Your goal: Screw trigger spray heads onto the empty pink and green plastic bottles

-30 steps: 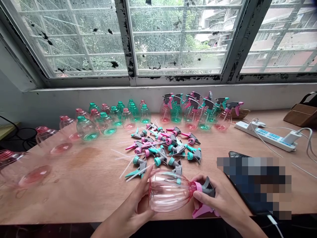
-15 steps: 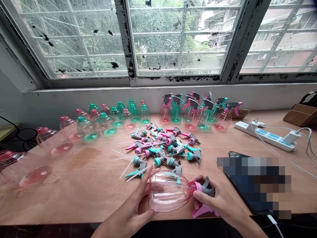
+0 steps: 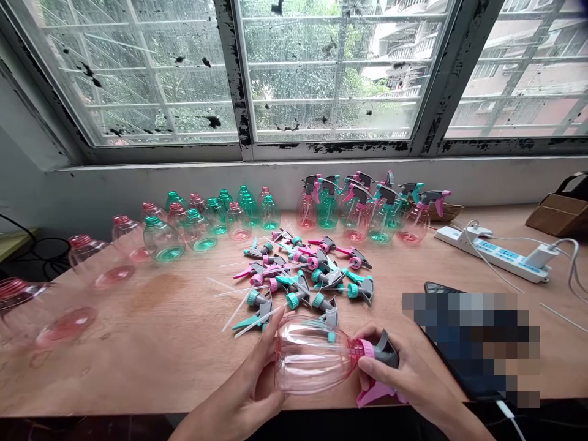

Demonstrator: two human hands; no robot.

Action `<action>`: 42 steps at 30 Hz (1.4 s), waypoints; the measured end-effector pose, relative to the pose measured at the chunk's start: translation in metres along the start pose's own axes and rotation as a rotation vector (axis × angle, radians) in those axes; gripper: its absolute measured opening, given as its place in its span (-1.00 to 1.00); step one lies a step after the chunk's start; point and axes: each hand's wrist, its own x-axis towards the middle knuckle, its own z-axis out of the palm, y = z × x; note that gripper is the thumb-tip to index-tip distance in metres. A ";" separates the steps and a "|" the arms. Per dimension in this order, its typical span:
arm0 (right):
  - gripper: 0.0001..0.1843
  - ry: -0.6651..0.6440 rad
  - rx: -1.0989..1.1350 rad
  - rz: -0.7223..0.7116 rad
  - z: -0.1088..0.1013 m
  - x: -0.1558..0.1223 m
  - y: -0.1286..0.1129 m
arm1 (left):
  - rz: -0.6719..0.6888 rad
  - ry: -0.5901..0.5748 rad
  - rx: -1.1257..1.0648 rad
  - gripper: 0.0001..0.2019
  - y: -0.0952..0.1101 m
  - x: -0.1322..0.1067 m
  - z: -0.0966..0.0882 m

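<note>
A clear pink spray bottle (image 3: 315, 358) lies sideways in the air just over the table's front edge, its neck to the right. My left hand (image 3: 257, 373) is closed around its base. At the neck, my right hand (image 3: 390, 370) pinches the pink collar of a grey and pink trigger sprayer (image 3: 384, 350), which is seated on the bottle's mouth. The sprayer's pink trigger hangs downward below my right fingers. Just beyond the bottle lies a heap of loose trigger sprayers (image 3: 298, 288), pink-grey and green-grey, with thin white tubes.
Pink and green bottles without sprayers (image 3: 165, 239) stand at the left and back. Several bottles with sprayers fitted (image 3: 358, 214) stand at the back right. On the right are a power strip (image 3: 491, 251) with cables, a dark phone or tablet (image 3: 452, 349) and a brown bag (image 3: 558, 208).
The bottle turns very slightly between my hands, its reflections shifting. Both hands keep nearly the same place and grip.
</note>
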 end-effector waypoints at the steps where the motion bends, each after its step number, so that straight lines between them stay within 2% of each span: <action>1: -0.57 0.006 -0.016 -0.007 0.000 0.000 0.000 | 0.005 -0.005 -0.006 -0.06 0.000 0.000 0.000; 7: -0.62 -0.005 -0.047 -0.054 -0.002 0.000 0.001 | -0.037 -0.033 -0.120 -0.03 0.003 0.002 -0.001; 14: -0.57 0.008 -0.034 0.004 0.000 0.000 0.000 | -0.010 -0.011 -0.081 -0.08 0.002 0.000 0.000; 19: -0.62 -0.023 -0.040 -0.044 -0.002 0.000 0.001 | -0.025 -0.040 -0.135 0.12 0.007 0.003 0.000; 27: -0.59 -0.030 -0.022 -0.001 -0.002 0.000 -0.001 | -0.010 -0.012 -0.053 -0.09 0.004 0.000 0.001; 34: -0.58 -0.008 -0.060 -0.017 -0.001 -0.001 -0.001 | -0.044 -0.031 -0.137 0.03 0.007 0.002 0.000; 38: -0.56 -0.003 -0.018 0.016 0.000 -0.001 -0.002 | -0.041 -0.045 -0.101 -0.01 0.004 0.002 -0.002; 42: -0.55 0.006 -0.009 0.017 0.000 -0.001 -0.003 | -0.003 -0.010 -0.011 -0.12 0.003 -0.001 -0.001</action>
